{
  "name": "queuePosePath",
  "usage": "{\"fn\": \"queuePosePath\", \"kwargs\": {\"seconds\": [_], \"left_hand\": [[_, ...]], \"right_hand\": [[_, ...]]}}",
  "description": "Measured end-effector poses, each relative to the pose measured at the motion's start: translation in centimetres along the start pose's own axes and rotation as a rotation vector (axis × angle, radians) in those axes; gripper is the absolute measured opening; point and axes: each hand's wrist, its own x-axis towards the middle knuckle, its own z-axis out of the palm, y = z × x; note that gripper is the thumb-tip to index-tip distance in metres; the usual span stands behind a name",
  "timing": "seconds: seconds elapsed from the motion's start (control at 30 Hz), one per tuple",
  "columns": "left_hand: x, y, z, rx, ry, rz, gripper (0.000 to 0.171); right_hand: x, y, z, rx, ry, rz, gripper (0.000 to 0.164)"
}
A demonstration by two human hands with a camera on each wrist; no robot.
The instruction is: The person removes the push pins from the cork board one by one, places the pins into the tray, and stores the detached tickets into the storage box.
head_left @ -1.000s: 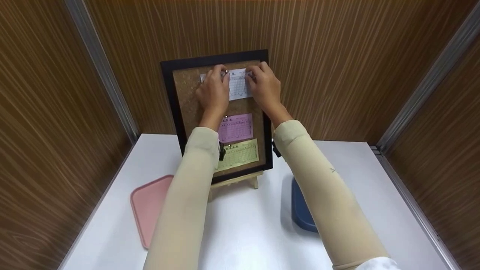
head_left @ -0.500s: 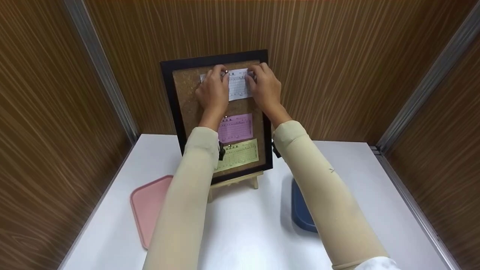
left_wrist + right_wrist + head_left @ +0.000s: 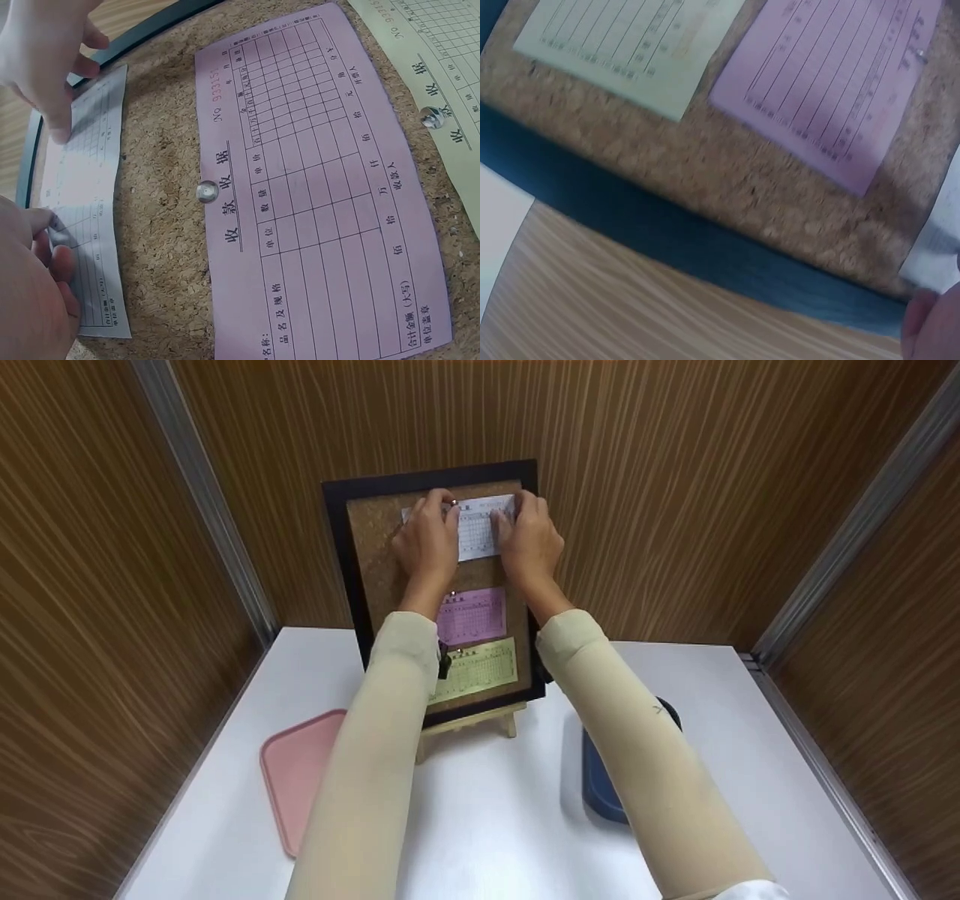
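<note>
A white printed receipt slip lies against the top of a cork board with a black frame. My left hand is over the slip's left part, its index finger and thumb pinching at a small shiny push pin on the top edge. My right hand is at the slip's right end, thumb extended on the paper and fingers at the upper corner. Below, a pink receipt slip and a yellow-green receipt slip are each pinned to the cork.
The board leans on a small wooden easel on a white table. A pink tray lies at the left, partly behind the left sleeve. A blue tray stands at the right, partly behind the right sleeve. Wood-grain panels enclose the table.
My right hand's fingers have straightened and shifted slightly right to the slip's corner, uncovering more of its top right. The right forearm has lowered a little. My left hand stays in place.
</note>
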Motion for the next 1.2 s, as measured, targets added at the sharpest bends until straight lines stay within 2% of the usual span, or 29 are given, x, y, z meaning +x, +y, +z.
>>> {"fn": "queuePosePath", "kwargs": {"seconds": [0.17, 0.3, 0.67, 0.97, 1.2], "left_hand": [[0.1, -0.1, 0.0, -0.007, 0.004, -0.016, 0.021], [0.0, -0.2, 0.0, -0.011, 0.006, -0.018, 0.020], [0.1, -0.1, 0.0, -0.009, 0.006, -0.005, 0.019], [0.1, -0.2, 0.0, -0.005, 0.008, -0.012, 0.018], [0.2, -0.1, -0.1, -0.013, 0.000, -0.018, 0.019]], "right_hand": [[0.0, -0.6, 0.1, 0.028, -0.026, 0.092, 0.046], [-0.1, -0.6, 0.2, 0.079, -0.031, 0.112, 0.042], [0.5, 0.1, 0.2, 0.085, -0.061, -0.044, 0.038], [0.8, 0.3, 0.2, 0.155, -0.118, -0.144, 0.031], [0.8, 0.2, 0.2, 0.146, -0.091, -0.183, 0.028]]}}
